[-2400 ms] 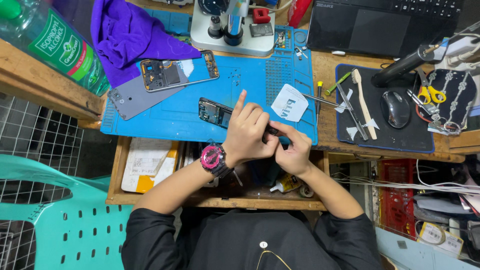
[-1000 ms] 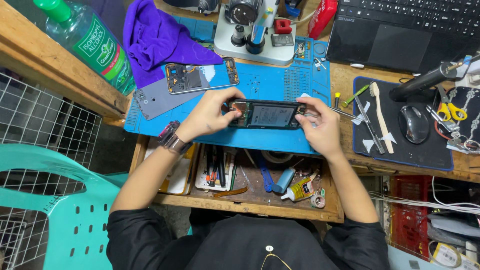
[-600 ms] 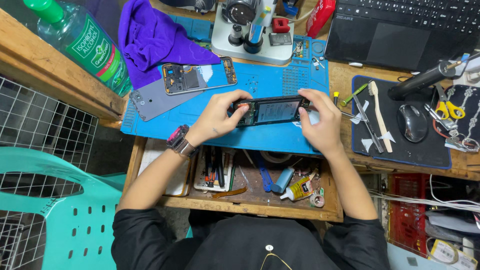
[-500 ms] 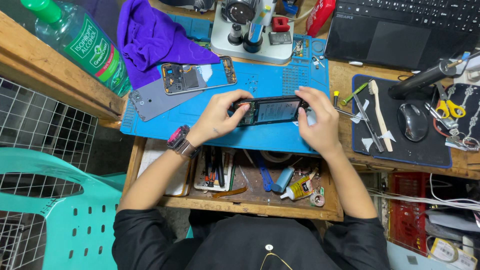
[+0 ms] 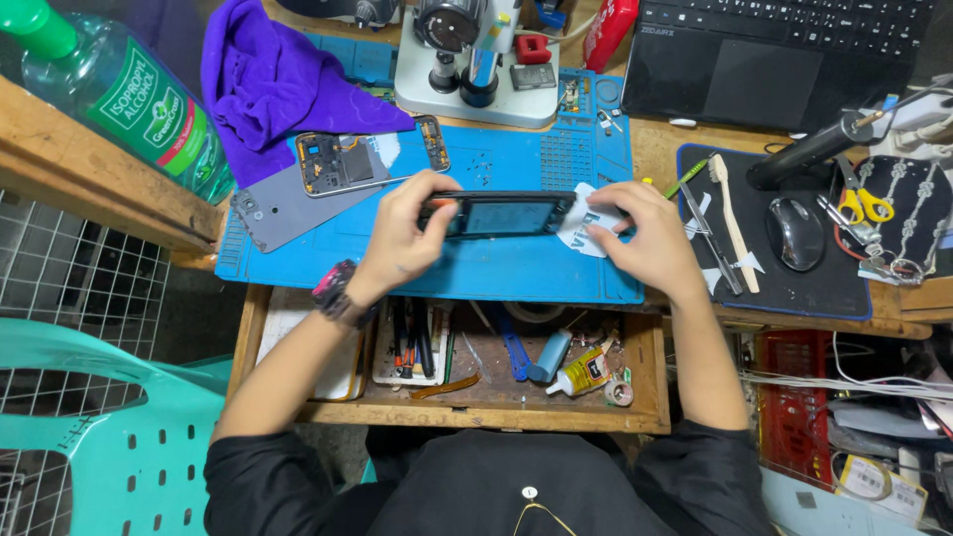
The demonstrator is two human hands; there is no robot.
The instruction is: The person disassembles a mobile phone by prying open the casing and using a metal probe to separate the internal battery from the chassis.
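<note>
A dark phone body (image 5: 501, 213) lies lengthwise over the blue work mat (image 5: 328, 263). My left hand (image 5: 402, 233) grips its left end and my right hand (image 5: 645, 238) holds its right end. A white paper scrap (image 5: 586, 228) lies under the right end. Behind my left hand lie an opened phone frame (image 5: 367, 164) and a grey back cover (image 5: 273, 208).
A microscope (image 5: 476, 60) stands at the back, with a purple cloth (image 5: 278, 79) and a green-labelled bottle (image 5: 109, 89) to its left. Laptop (image 5: 774, 60), mouse (image 5: 796, 230), toothbrush (image 5: 733, 223) and scissors (image 5: 864, 203) are on the right. An open drawer (image 5: 496, 382) holds tools and glue.
Both hands moved from the table's near edge onto the mat and now hold the phone body by its two ends. The camera view shifted slightly.
</note>
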